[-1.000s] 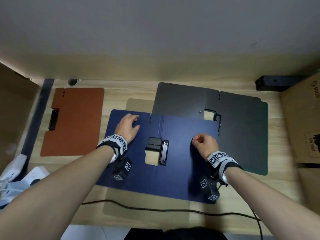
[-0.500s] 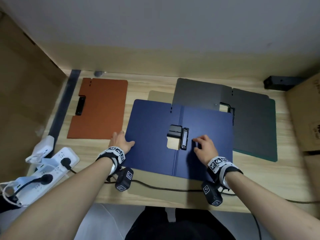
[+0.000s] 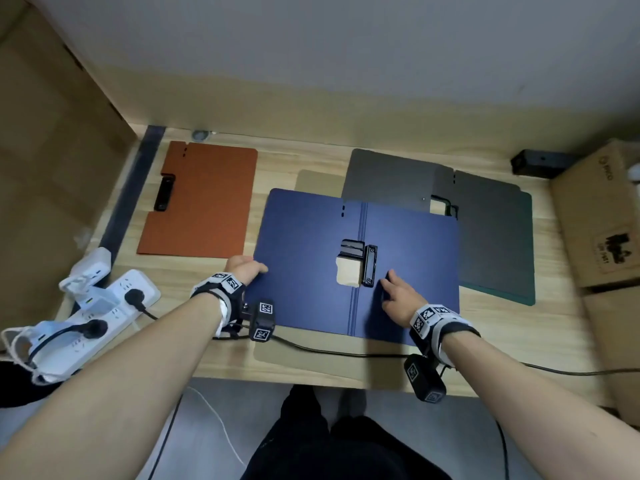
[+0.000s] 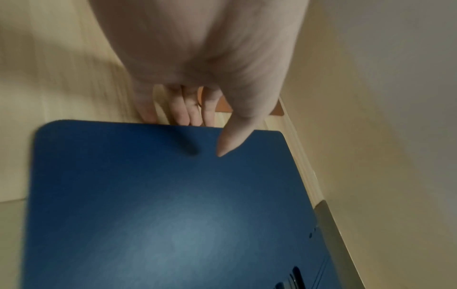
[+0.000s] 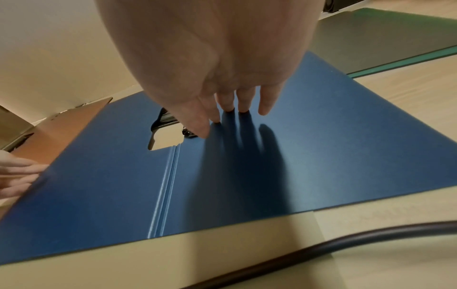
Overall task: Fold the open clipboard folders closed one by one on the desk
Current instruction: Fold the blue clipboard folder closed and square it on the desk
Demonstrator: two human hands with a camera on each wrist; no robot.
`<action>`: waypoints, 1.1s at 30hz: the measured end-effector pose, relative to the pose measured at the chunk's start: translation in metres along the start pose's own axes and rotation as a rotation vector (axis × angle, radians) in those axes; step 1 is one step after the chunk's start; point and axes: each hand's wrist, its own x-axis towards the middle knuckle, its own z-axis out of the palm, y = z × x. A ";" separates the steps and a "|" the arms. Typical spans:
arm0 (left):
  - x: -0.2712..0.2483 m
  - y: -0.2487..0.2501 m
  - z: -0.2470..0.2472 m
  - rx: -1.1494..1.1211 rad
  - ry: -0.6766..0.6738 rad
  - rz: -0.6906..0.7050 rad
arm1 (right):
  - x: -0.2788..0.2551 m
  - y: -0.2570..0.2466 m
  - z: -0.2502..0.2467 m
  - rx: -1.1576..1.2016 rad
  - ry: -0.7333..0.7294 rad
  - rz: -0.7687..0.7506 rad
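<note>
A blue clipboard folder lies open and flat in the middle of the desk, with a black clip by its spine. My left hand is at the left cover's outer edge. In the left wrist view the fingers tuck under the blue cover and the thumb reaches over it. My right hand rests straight fingers on the right cover beside the clip. An orange-brown folder lies closed at the left. A dark grey folder lies open behind, over a green one.
A white power strip with plugs sits at the desk's front left. A black cable runs along the front edge. A cardboard box stands at the right, and a small black box sits at the back right. A tan mat lies under the folders.
My left hand slid from the top of the left cover out to its left edge. My right hand moved towards the clip and straightened its fingers. The head view pulled back.
</note>
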 end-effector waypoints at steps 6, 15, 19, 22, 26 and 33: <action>-0.060 0.035 -0.010 0.087 0.047 0.179 | -0.002 0.009 -0.002 0.051 -0.004 -0.047; -0.153 0.090 0.008 0.123 -0.201 0.536 | -0.028 0.035 -0.040 0.625 0.203 -0.064; -0.184 0.115 0.041 0.078 -0.432 0.593 | -0.044 0.040 -0.061 0.828 0.228 -0.080; -0.194 0.128 0.073 0.139 -0.568 0.564 | -0.061 0.047 -0.078 0.957 0.205 -0.067; -0.193 0.128 0.120 0.236 -0.672 0.520 | -0.080 0.058 -0.095 1.093 0.225 -0.063; -0.157 0.091 0.180 0.392 -0.494 0.384 | -0.089 0.097 -0.082 1.266 0.327 0.012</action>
